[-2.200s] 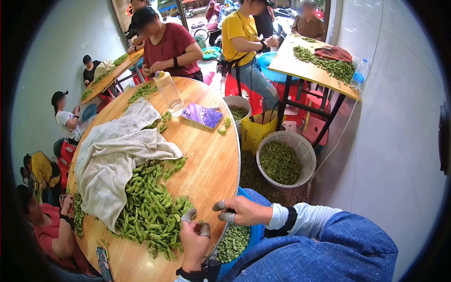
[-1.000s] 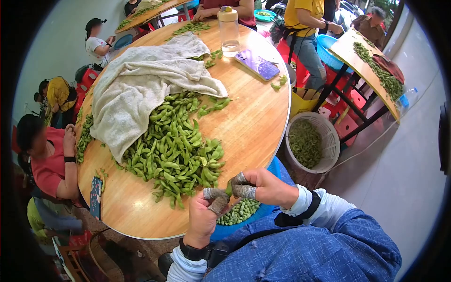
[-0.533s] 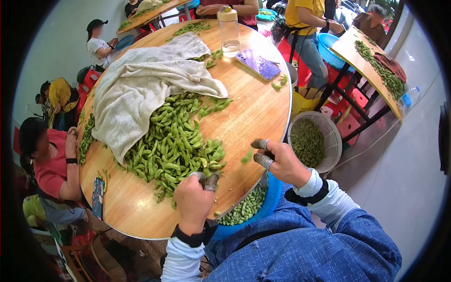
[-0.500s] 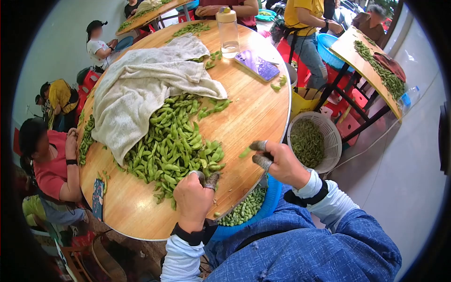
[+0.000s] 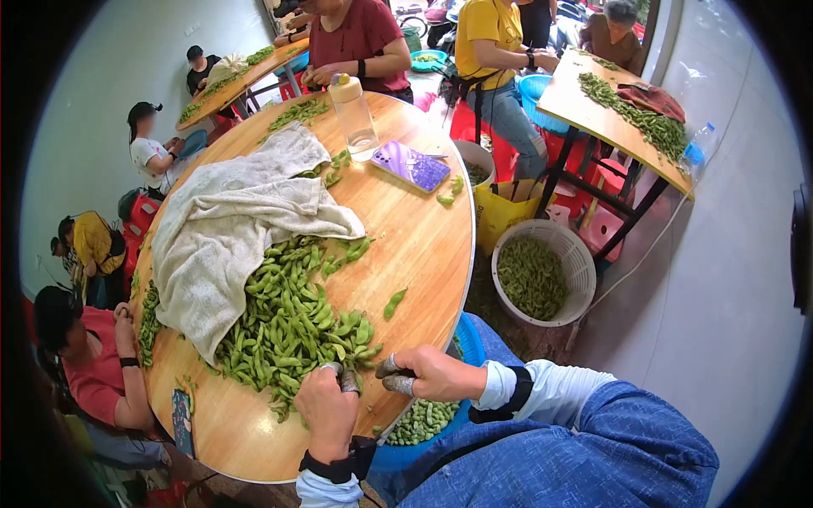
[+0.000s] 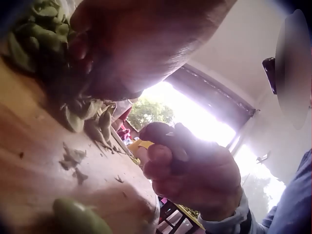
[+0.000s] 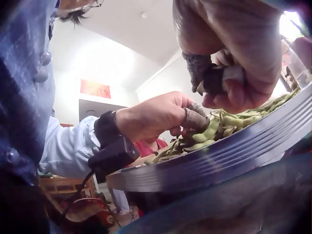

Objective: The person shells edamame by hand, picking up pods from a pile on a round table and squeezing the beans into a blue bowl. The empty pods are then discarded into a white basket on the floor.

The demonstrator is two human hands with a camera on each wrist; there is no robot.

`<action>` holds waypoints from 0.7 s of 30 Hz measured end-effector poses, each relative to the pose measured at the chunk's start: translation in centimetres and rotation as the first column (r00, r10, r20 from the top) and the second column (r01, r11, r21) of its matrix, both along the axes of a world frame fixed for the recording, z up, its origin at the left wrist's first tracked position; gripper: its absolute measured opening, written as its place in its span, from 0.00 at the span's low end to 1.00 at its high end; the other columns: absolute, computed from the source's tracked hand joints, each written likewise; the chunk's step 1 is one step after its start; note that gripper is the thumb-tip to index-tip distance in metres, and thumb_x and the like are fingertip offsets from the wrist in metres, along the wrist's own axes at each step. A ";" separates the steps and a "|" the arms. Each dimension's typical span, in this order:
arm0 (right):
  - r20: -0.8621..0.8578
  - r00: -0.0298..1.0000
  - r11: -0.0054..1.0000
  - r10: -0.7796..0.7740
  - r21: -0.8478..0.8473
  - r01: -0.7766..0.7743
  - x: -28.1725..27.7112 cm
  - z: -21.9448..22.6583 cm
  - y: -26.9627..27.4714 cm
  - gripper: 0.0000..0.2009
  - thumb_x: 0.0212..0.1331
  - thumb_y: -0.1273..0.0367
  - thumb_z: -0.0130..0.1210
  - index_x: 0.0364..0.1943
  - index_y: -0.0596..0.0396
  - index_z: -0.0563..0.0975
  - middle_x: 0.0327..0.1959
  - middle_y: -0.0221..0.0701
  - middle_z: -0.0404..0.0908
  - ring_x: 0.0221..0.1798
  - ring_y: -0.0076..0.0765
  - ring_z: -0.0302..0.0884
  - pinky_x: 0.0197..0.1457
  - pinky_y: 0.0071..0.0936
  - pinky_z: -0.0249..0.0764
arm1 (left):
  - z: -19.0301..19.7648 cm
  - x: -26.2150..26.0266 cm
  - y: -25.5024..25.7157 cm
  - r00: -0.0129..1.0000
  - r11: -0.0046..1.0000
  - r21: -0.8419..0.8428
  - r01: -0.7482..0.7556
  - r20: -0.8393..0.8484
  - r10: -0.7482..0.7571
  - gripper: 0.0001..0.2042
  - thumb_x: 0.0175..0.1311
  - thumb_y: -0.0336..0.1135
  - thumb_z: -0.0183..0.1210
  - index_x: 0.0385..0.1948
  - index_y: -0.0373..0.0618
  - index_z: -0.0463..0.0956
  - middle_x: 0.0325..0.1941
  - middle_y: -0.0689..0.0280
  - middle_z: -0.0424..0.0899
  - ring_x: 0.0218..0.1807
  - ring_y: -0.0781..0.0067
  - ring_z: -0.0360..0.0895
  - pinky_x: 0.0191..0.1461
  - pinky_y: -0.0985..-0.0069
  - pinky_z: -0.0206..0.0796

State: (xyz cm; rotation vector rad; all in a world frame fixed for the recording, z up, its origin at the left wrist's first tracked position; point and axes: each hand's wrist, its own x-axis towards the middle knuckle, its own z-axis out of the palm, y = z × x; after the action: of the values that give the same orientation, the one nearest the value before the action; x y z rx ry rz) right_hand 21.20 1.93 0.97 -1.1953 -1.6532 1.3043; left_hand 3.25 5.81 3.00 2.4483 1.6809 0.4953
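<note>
At the near edge of the round counter (image 5: 423,254), the pod pile (image 5: 288,326) is touched by the left hand (image 5: 326,406), its capped fingers pinched on a pod. Beside it, the right hand (image 5: 428,377) is curled narrow; its contents cannot be told.

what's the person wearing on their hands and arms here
Both hands are bare apart from grey fabric finger cots on the thumb and forefinger tips. The left hand has a black wristband and a pale cuff; the right hand has a black wristband over a white undersleeve, under a blue textured jacket sleeve.
</note>
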 end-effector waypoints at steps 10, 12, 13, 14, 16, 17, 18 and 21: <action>-0.120 0.993 0.999 -0.017 0.044 0.022 -1.3 0.6 0.2 0.10 0.54 0.71 0.49 0.38 0.63 0.73 0.30 0.43 0.77 0.33 0.31 0.73 0.39 0.26 0.68 | -1.2 -2.7 -0.5 0.758 0.951 -0.306 0.028 0.627 0.179 0.03 0.52 0.28 0.54 0.26 0.38 0.72 0.25 0.60 0.78 0.22 0.69 0.74 0.24 0.77 0.62; -0.310 0.951 0.996 -0.007 -0.086 -0.021 -1.7 0.6 0.3 0.11 0.56 0.71 0.49 0.40 0.65 0.72 0.34 0.36 0.78 0.38 0.25 0.71 0.43 0.23 0.67 | -0.5 -2.7 -0.9 0.413 0.803 -0.554 0.221 0.799 0.438 0.03 0.55 0.28 0.53 0.28 0.39 0.72 0.25 0.63 0.79 0.21 0.75 0.74 0.23 0.82 0.62; -0.359 0.933 0.987 0.011 -0.147 -0.068 -1.8 0.7 0.5 0.12 0.58 0.72 0.48 0.43 0.64 0.71 0.38 0.30 0.76 0.41 0.20 0.68 0.46 0.20 0.66 | -0.9 -3.3 -1.1 0.320 0.740 -0.597 0.310 0.799 0.510 0.05 0.57 0.29 0.53 0.32 0.40 0.71 0.25 0.64 0.78 0.22 0.78 0.74 0.24 0.85 0.63; -0.403 0.915 0.979 0.020 -0.178 -0.099 -1.9 0.9 0.5 0.12 0.58 0.72 0.48 0.43 0.64 0.71 0.38 0.29 0.76 0.41 0.20 0.68 0.46 0.19 0.65 | -1.1 -3.5 -1.4 0.254 0.715 -0.603 0.355 0.798 0.547 0.05 0.57 0.29 0.54 0.32 0.40 0.71 0.25 0.64 0.78 0.22 0.78 0.74 0.23 0.85 0.63; -0.484 0.875 0.960 0.019 -0.237 -0.152 -2.1 1.1 0.5 0.12 0.57 0.72 0.48 0.44 0.63 0.70 0.38 0.27 0.75 0.41 0.19 0.67 0.46 0.19 0.64 | -1.4 -3.4 -2.2 0.125 0.662 -0.597 0.454 0.778 0.616 0.06 0.56 0.30 0.55 0.32 0.40 0.71 0.26 0.64 0.78 0.22 0.78 0.73 0.23 0.85 0.63; -0.503 0.864 0.947 0.023 -0.265 -0.180 -2.2 0.8 0.6 0.12 0.58 0.72 0.48 0.44 0.62 0.71 0.38 0.24 0.74 0.41 0.17 0.67 0.47 0.18 0.64 | -1.4 -3.3 -2.4 0.130 0.647 -0.602 0.468 0.771 0.623 0.07 0.55 0.31 0.56 0.32 0.40 0.72 0.26 0.64 0.78 0.22 0.78 0.73 0.23 0.84 0.63; -0.499 0.866 0.940 0.013 -0.289 -0.180 -2.2 1.0 0.5 0.12 0.58 0.72 0.48 0.44 0.62 0.71 0.37 0.25 0.74 0.41 0.17 0.67 0.47 0.18 0.64 | -1.3 -3.2 -2.6 0.131 0.659 -0.591 0.465 0.783 0.609 0.06 0.55 0.30 0.55 0.32 0.40 0.72 0.26 0.64 0.78 0.23 0.78 0.74 0.24 0.84 0.64; -0.499 0.866 0.924 -0.027 -0.342 -0.168 -2.1 2.4 0.4 0.11 0.57 0.72 0.48 0.43 0.63 0.71 0.37 0.26 0.75 0.41 0.18 0.67 0.47 0.18 0.64 | -0.9 -2.8 -3.1 0.175 0.712 -0.564 0.417 0.819 0.546 0.05 0.56 0.27 0.55 0.33 0.39 0.72 0.27 0.65 0.78 0.25 0.78 0.74 0.27 0.84 0.67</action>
State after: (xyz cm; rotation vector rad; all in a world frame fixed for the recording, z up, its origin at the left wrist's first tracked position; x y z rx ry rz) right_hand 19.14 2.32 3.40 -0.8939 -1.1077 1.8567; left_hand 0.45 2.72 2.12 0.8594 0.9619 0.9428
